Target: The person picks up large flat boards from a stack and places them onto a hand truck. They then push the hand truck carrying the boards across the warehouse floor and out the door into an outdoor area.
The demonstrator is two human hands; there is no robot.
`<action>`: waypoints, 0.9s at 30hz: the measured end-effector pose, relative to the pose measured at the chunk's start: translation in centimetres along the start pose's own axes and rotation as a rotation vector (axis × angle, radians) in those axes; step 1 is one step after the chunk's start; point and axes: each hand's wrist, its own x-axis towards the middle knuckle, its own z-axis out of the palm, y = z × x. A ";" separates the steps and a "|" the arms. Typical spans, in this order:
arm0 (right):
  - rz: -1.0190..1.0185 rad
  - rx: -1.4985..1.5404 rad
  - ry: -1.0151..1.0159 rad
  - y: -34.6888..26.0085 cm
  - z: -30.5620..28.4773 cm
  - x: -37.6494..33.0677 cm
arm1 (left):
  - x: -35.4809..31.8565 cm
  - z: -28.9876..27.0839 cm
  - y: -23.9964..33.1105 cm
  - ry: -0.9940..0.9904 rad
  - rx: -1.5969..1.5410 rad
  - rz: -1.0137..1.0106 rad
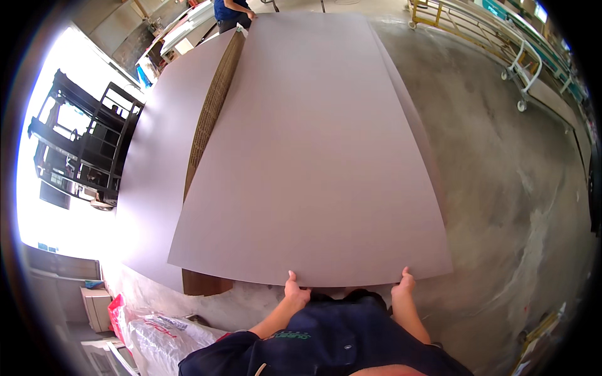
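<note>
The premises were an industrial workshop or warehouse. A bare concrete floor [501,163], a forklift [81,147], stacked large panels [313,156], and wheeled yellow trolley racks [495,37] were observed.

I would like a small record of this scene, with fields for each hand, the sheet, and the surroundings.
left hand: grips the near edge of the sheet, thumb on top
right hand: grips the same edge, thumb on top
sheet: large, pale grey, lifted over a stack
far end: another person stands there
floor: bare concrete
left side: forklift
</note>
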 end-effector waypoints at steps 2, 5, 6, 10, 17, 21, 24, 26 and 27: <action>-0.043 -0.022 0.020 -1.9 1.5 -0.9 | 0.4 2.0 -1.0 0.025 -0.001 -0.004; -0.052 -0.040 0.058 -3.7 3.0 0.1 | 2.5 3.4 -2.8 0.049 0.015 -0.045; -0.046 -0.046 0.071 -4.2 3.4 0.7 | 3.4 4.3 -3.1 0.064 0.023 -0.061; -0.049 -0.098 0.074 -4.6 4.5 3.2 | 9.1 3.1 -6.3 0.056 -0.005 -0.147; 0.123 -0.025 0.015 -3.3 3.6 8.2 | 11.4 3.8 -6.7 0.121 -0.058 -0.118; 0.169 -0.021 0.010 -1.6 4.9 9.7 | 13.6 4.1 -5.8 0.111 -0.018 -0.105; 0.120 -0.053 -0.001 -1.4 6.1 10.8 | 14.8 5.2 -5.3 0.072 0.036 -0.105; 0.125 -0.049 -0.024 -1.5 6.7 12.0 | 15.4 6.0 -5.5 0.052 0.063 -0.120; 0.128 -0.048 -0.036 -1.6 7.0 12.7 | 15.8 6.7 -5.6 0.043 0.077 -0.129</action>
